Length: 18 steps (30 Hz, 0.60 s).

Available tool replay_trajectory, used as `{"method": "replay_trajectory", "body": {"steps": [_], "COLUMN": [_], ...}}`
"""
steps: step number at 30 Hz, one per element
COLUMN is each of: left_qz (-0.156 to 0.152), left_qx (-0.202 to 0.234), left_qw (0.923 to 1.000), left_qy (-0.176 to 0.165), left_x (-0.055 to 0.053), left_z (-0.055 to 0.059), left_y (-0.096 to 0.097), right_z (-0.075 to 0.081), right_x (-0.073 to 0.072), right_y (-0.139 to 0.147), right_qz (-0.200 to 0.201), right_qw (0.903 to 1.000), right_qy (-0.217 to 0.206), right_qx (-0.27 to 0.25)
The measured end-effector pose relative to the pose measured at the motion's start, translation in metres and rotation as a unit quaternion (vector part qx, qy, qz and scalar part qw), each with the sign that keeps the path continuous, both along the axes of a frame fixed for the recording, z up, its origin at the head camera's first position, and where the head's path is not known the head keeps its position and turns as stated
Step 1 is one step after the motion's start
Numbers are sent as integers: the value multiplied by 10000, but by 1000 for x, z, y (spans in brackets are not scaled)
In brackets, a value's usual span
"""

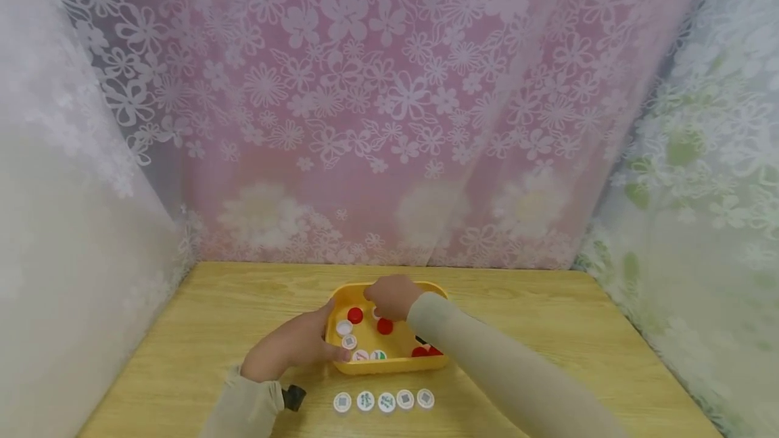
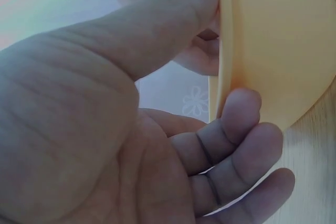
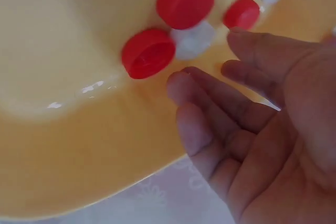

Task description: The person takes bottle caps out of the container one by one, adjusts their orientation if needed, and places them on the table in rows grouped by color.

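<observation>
A yellow plastic tub (image 1: 395, 366) stands on the table with red and white bottle caps inside. My left hand (image 1: 298, 342) grips its left rim. The left wrist view shows the thumb and fingertips against the tub wall (image 2: 283, 40). Over the back of the tub, my right hand (image 1: 395, 297) reaches down among the caps. Its fingers are loosely bent in the right wrist view, with nothing seen between them. Close to those fingertips lie a tilted red cap (image 3: 148, 53), a white cap (image 3: 193, 40) and a smaller-looking red cap (image 3: 241, 13).
In front of the tub, several white caps (image 1: 386, 403) with printed tops form a row on the wooden table (image 1: 255, 296). A pink flowered curtain (image 1: 377, 120) hangs behind the table. Pale curtains flank both sides. A black strap end (image 1: 294, 397) sticks out by the left sleeve.
</observation>
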<state>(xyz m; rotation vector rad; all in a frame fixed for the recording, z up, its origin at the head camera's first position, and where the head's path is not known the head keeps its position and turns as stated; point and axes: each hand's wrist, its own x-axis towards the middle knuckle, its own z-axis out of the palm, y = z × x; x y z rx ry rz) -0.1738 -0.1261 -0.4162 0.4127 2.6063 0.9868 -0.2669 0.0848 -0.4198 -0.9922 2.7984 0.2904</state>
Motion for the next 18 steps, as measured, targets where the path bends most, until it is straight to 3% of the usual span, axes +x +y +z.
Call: {"method": "replay_trajectory", "body": {"steps": [6, 13, 18], "left_qz": [-149, -133, -20], "left_qx": [-9, 17, -148], "left_qw": [9999, 9999, 9999], "left_qy": [66, -20, -15], "left_x": [0, -1, -4], "left_z": [-5, -3, -2], "left_y": [4, 3, 1], "right_z": [-9, -15, -10], "right_x": [4, 1, -4], "right_y": [-4, -2, -3], "right_qz": [222, -300, 279], "right_qw": [9981, 9994, 9995], "right_qy": [418, -183, -162], "right_qx": [404, 0, 67]}}
